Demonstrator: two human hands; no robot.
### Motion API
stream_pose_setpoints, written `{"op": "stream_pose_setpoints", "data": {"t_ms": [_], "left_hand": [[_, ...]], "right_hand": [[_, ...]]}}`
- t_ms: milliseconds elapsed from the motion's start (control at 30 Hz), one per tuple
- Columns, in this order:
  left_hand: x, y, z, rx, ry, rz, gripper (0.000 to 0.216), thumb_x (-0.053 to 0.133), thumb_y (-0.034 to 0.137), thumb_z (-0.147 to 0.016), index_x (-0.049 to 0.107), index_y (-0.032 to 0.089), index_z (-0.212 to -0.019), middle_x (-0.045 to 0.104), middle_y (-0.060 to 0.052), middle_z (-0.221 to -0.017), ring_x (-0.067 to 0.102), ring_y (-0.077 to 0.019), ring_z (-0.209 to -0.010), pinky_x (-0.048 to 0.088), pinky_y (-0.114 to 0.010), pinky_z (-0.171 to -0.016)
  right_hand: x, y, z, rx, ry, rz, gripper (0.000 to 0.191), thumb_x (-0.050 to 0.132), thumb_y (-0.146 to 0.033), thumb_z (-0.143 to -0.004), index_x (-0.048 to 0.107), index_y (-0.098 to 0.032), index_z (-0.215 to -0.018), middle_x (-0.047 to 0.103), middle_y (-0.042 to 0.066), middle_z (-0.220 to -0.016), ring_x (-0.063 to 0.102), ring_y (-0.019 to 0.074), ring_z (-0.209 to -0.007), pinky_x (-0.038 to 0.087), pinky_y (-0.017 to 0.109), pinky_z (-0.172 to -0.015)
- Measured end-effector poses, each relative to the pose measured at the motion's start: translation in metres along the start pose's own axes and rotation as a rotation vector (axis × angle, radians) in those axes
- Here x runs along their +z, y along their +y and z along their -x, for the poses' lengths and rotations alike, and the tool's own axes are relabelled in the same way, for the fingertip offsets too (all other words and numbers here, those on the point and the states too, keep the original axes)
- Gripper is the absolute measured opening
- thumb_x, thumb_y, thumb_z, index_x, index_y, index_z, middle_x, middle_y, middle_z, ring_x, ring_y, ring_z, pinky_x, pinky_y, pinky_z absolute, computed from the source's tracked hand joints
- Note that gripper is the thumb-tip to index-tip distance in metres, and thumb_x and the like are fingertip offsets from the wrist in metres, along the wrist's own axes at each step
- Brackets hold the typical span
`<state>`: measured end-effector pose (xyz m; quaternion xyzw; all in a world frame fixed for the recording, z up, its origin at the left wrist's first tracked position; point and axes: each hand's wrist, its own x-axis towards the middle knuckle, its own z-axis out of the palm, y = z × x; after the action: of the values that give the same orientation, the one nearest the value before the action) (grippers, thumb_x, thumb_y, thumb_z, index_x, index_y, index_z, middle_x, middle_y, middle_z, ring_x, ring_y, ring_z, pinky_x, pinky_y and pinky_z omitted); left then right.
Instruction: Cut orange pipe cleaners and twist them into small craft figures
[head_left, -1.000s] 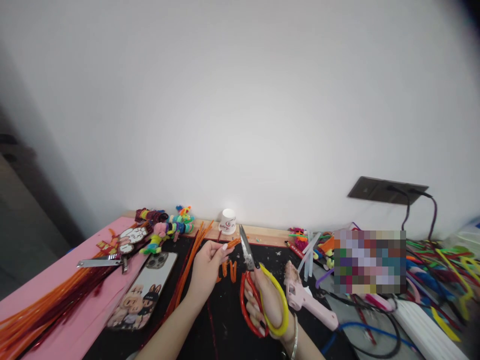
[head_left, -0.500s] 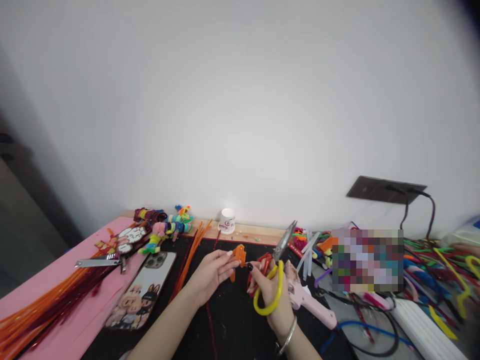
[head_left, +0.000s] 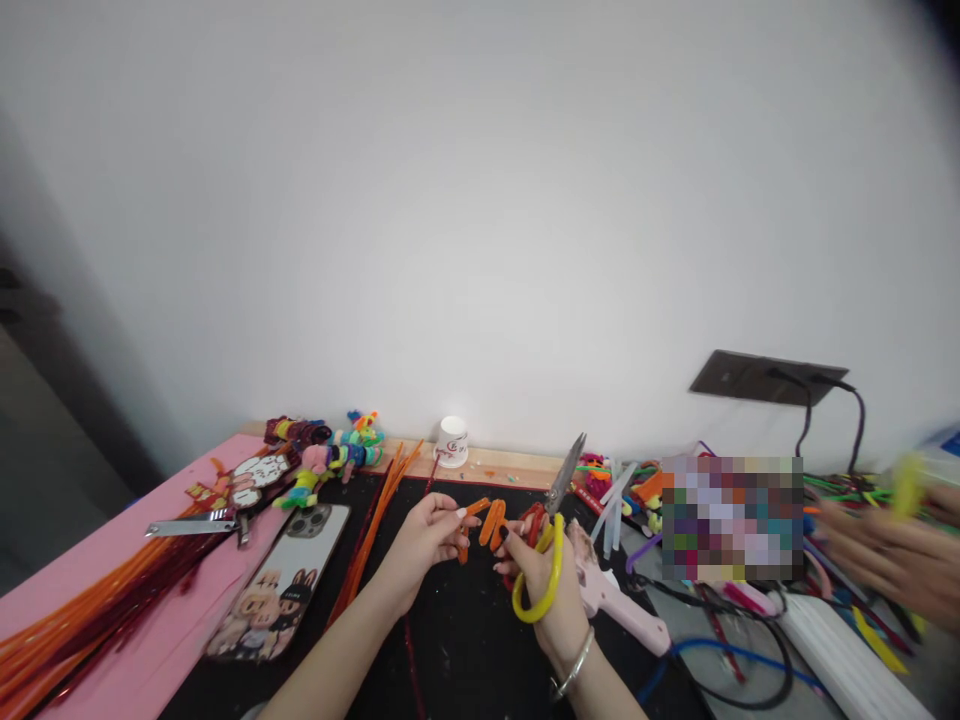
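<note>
- Left hand [head_left: 429, 538] pinching bent orange strips [head_left: 493, 523];
- Right hand [head_left: 544, 570] gripping scissors [head_left: 559, 493], blades toward one o'clock;
- strips seem light, soft, bendable; best pinched near ends

A pixelated patch [head_left: 733, 518] is masking part of the clutter on the desk [head_left: 540, 468]. Beyond it, a co-worker [head_left: 896, 560] is showing only as a blur, running past the right edge; a yellow thing [head_left: 909, 485] there is blurring too much to identify. The right hand [head_left: 535, 567] is hiding much of the scissors' [head_left: 568, 474] red loop. The print on the paper cup [head_left: 451, 438] is appearing too small to read.
</note>
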<state>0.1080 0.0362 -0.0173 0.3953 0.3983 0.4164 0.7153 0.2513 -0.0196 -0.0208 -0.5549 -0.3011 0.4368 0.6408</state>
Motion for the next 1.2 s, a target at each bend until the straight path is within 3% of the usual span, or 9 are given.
{"op": "stream_pose_setpoints", "data": {"t_ms": [200, 333, 467, 567, 700, 833, 1000, 1100, 1200], "left_hand": [[0.002, -0.004, -0.002, 0.158, -0.072, -0.197, 0.023, 0.066, 0.039, -0.075, 0.060, 0.018, -0.079, 0.068, -0.003, -0.077, 0.062, -0.0135, -0.062, 0.048, -0.023, -0.058], [0.006, -0.006, 0.001, 0.166, -0.165, -0.333, 0.030, 0.068, 0.037, -0.076, 0.070, 0.017, -0.098, 0.072, -0.009, -0.096, 0.066, -0.0213, -0.086, 0.052, -0.028, -0.070], [0.009, -0.006, 0.004, 0.175, -0.248, -0.340, 0.023, 0.072, 0.038, -0.074, 0.071, 0.016, -0.082, 0.073, -0.007, -0.083, 0.067, -0.0206, -0.078, 0.051, -0.027, -0.069], [0.010, -0.006, 0.003, 0.181, -0.195, -0.333, 0.025, 0.073, 0.040, -0.072, 0.066, 0.016, -0.070, 0.068, -0.003, -0.068, 0.065, -0.0180, -0.065, 0.051, -0.027, -0.064], [0.009, -0.006, 0.002, 0.129, -0.095, -0.252, 0.029, 0.073, 0.044, -0.073, 0.064, 0.016, -0.073, 0.065, 0.000, -0.064, 0.062, -0.0138, -0.057, 0.051, -0.024, -0.058], [0.006, -0.005, 0.004, 0.029, -0.094, -0.077, 0.032, 0.075, 0.045, -0.073, 0.066, 0.016, -0.082, 0.072, -0.005, -0.086, 0.068, -0.0135, -0.067, 0.052, -0.022, -0.061], [0.004, -0.004, 0.002, 0.007, -0.056, -0.021, 0.035, 0.077, 0.048, -0.070, 0.063, 0.016, -0.079, 0.075, -0.008, -0.090, 0.073, -0.0209, -0.084, 0.055, -0.027, -0.073], [0.001, -0.003, -0.003, 0.094, 0.056, 0.013, 0.037, 0.077, 0.049, -0.070, 0.062, 0.016, -0.079, 0.075, -0.010, -0.094, 0.073, -0.0240, -0.091, 0.055, -0.030, -0.078], [-0.004, -0.003, -0.007, 0.190, 0.163, 0.076, 0.039, 0.077, 0.050, -0.069, 0.062, 0.016, -0.082, 0.074, -0.011, -0.095, 0.072, -0.0248, -0.093, 0.056, -0.031, -0.080]], "right_hand": [[0.001, -0.010, 0.006, 0.031, -0.015, -0.066, 0.036, 0.081, -0.038, -0.063, 0.053, -0.020, -0.077, 0.065, -0.001, -0.060, 0.061, 0.0139, -0.047, 0.048, 0.023, -0.045], [0.001, -0.008, 0.004, 0.013, -0.039, -0.070, 0.033, 0.080, -0.036, -0.064, 0.054, -0.020, -0.076, 0.065, 0.000, -0.064, 0.062, 0.0141, -0.049, 0.049, 0.024, -0.046], [0.000, -0.001, 0.001, 0.026, -0.065, -0.030, 0.031, 0.078, -0.037, -0.066, 0.054, -0.020, -0.077, 0.064, 0.000, -0.061, 0.061, 0.0152, -0.047, 0.047, 0.025, -0.043], [0.000, 0.004, -0.002, 0.035, -0.044, 0.015, 0.034, 0.079, -0.038, -0.065, 0.052, -0.021, -0.077, 0.063, -0.001, -0.059, 0.059, 0.0145, -0.044, 0.043, 0.024, -0.039], [0.002, 0.007, -0.006, -0.001, -0.005, 0.049, 0.037, 0.079, -0.037, -0.061, 0.048, -0.022, -0.075, 0.059, -0.004, -0.056, 0.053, 0.0114, -0.037, 0.040, 0.022, -0.036], [0.003, 0.008, -0.008, -0.016, -0.016, 0.058, 0.040, 0.078, -0.042, -0.060, 0.047, -0.022, -0.073, 0.057, -0.005, -0.053, 0.049, 0.0102, -0.034, 0.039, 0.022, -0.034], [0.000, 0.003, -0.005, -0.068, -0.032, 0.093, 0.041, 0.076, -0.053, -0.064, 0.051, -0.020, -0.072, 0.053, -0.005, -0.047, 0.045, 0.0090, -0.032, 0.035, 0.021, -0.033], [-0.004, -0.004, -0.001, -0.040, -0.185, 0.022, 0.048, 0.064, -0.066, -0.072, 0.053, -0.019, -0.065, 0.051, -0.004, -0.044, 0.041, 0.0078, -0.032, 0.031, 0.019, -0.032], [-0.003, -0.010, 0.007, 0.051, -0.351, -0.131, 0.053, 0.059, -0.072, -0.072, 0.058, -0.019, -0.074, 0.061, 0.000, -0.058, 0.041, 0.0067, -0.035, 0.034, 0.019, -0.034]]}}
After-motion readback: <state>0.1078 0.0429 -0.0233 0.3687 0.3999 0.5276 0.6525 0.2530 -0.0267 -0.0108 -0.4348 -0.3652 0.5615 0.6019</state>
